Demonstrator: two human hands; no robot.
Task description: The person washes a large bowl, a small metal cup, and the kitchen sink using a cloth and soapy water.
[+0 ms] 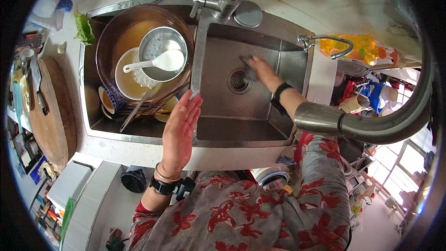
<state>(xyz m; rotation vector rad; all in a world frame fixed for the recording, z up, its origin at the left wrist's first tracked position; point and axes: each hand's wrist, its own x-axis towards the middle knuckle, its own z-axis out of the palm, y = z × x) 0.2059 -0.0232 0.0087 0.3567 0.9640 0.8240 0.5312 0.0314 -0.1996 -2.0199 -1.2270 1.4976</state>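
Observation:
My right hand reaches down into the right basin of a stainless steel double sink, beside the drain strainer. Its fingertips are blurred against a small dark patch, so I cannot tell whether they hold anything. Over the front of the divider, my left hand is flat and empty, fingers stretched out. In the left basin sits a large brown-rimmed basin of cloudy water. Inside it are a cream bowl and a metal bowl of suds, with a white ladle across the metal one.
Chopsticks, a metal-handled utensil and a blue-patterned bowl crowd the left basin's front. A faucet rises behind the divider; a thick metal spout overhangs the right. A round wooden chopping board lies left, under a knife.

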